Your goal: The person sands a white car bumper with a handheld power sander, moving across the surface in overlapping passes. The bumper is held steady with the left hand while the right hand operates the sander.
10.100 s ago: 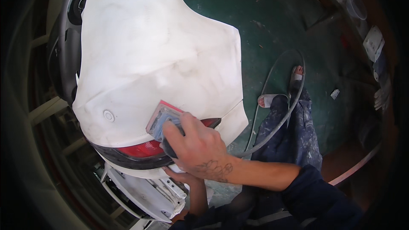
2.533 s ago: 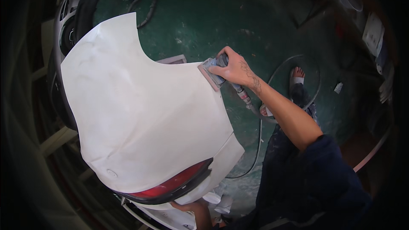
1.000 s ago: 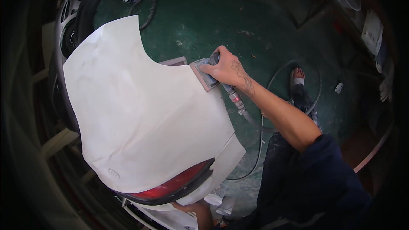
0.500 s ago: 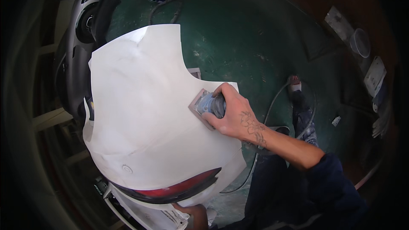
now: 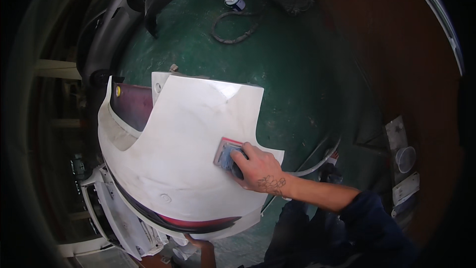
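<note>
My right hand (image 5: 258, 166) is closed around a sander (image 5: 228, 158) with a blue-grey body and a flat square pad. The pad lies against a large white car body panel (image 5: 198, 119), left of its curved cutout. Faint greyish smudges mark the white surface. A long red and dark light (image 5: 198, 224) runs along the panel's near edge. Below that edge shows my left hand (image 5: 199, 243), touching the underside by the light; its fingers are mostly hidden.
A dark car (image 5: 116, 20) stands at the far left. On the green floor are a white and blue can (image 5: 235, 2) and a looped hose (image 5: 233, 40). White parts (image 5: 119, 218) lie beside the panel at lower left. A clear tub (image 5: 405, 159) is at right.
The view has shifted, bringing the panel's window opening into sight. My right hand and the sander have turned slightly on the panel. The left hand stays at the near edge.
</note>
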Available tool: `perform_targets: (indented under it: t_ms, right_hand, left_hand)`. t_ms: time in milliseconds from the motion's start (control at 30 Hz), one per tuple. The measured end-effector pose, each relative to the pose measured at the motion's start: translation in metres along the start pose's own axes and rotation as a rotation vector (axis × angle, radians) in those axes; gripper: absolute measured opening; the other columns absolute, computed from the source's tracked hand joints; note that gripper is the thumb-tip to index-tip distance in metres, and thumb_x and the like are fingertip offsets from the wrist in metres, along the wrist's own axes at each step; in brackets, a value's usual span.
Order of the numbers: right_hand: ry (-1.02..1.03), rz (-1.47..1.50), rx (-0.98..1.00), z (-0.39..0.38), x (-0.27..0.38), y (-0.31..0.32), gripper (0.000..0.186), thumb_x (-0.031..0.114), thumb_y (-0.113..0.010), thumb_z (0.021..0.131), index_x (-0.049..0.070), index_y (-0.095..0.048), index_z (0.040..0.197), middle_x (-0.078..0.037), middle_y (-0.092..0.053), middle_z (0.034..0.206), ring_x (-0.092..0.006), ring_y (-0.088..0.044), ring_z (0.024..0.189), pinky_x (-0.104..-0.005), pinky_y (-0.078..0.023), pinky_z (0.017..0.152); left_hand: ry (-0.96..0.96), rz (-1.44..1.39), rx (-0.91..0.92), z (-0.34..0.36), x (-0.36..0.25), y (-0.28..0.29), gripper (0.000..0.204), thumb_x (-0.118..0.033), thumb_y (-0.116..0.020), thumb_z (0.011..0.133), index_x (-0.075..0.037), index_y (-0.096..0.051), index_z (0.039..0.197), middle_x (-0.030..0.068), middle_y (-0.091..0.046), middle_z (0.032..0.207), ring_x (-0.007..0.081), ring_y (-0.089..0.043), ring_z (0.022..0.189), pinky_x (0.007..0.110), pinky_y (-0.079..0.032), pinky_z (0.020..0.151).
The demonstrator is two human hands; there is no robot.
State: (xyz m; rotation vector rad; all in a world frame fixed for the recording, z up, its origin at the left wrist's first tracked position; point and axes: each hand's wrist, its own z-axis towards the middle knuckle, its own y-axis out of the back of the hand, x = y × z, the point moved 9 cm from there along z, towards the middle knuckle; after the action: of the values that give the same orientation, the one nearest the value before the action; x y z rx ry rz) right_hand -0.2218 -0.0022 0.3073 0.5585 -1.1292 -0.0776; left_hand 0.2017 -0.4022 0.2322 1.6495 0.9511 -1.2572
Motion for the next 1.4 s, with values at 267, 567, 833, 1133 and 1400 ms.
perform_targets:
  t_ms: [267,567,833,1133,1400]
  right_hand:
    - [-0.041,-0.182,0.050,0.109,-0.016,0.053,0.046,0.027,-0.083,0.079,0.005,-0.055,0.110,-0.016,-0.053,0.103,-0.0358,-0.068,0.082,-0.0451,-0.058,0.066]
    - [-0.011,-0.242,0.063,0.101,-0.061,0.071,0.050,0.028,-0.082,0.081,0.007,-0.054,0.116,-0.015,-0.052,0.105,-0.0356,-0.068,0.084,-0.0449,-0.059,0.072]
    - [0.110,-0.334,0.290,0.221,0.012,0.055,0.054,0.028,-0.081,0.082,0.008,-0.053,0.124,-0.017,-0.056,0.111,-0.0380,-0.068,0.088,-0.0466,-0.057,0.078]
    - [0.024,-0.208,0.234,0.137,-0.082,0.062,0.049,0.028,-0.083,0.079,0.008,-0.053,0.113,-0.015,-0.053,0.104,-0.0369,-0.067,0.085,-0.0462,-0.057,0.076]
    - [0.079,-0.215,0.338,0.156,-0.083,0.074,0.049,0.026,-0.083,0.078,0.007,-0.053,0.111,-0.015,-0.053,0.103,-0.0375,-0.066,0.085,-0.0468,-0.058,0.072]
  left_hand:
    - [-0.008,-0.016,-0.071,-0.024,-0.004,-0.033,0.077,-0.059,-0.040,0.101,-0.007,-0.035,0.158,0.0124,-0.041,0.157,0.0317,-0.042,0.142,0.045,-0.035,0.118]
    - [0.002,-0.007,-0.131,-0.022,0.015,-0.021,0.073,-0.053,-0.037,0.103,-0.003,-0.038,0.156,0.0149,-0.043,0.156,0.0316,-0.043,0.140,0.043,-0.033,0.118]
    - [-0.069,-0.061,-0.168,-0.017,0.023,-0.014,0.076,-0.054,-0.052,0.098,0.003,-0.047,0.149,0.0187,-0.050,0.147,0.0334,-0.053,0.128,0.046,-0.042,0.109]
    - [0.044,-0.069,-0.156,-0.028,0.018,-0.024,0.073,-0.052,-0.038,0.103,-0.002,-0.039,0.156,0.0163,-0.043,0.156,0.0332,-0.044,0.139,0.044,-0.034,0.118]
    - [0.077,0.024,-0.178,-0.035,0.033,0.000,0.077,-0.057,-0.046,0.100,-0.004,-0.040,0.155,0.0193,-0.041,0.155,0.0344,-0.046,0.137,0.048,-0.038,0.114]
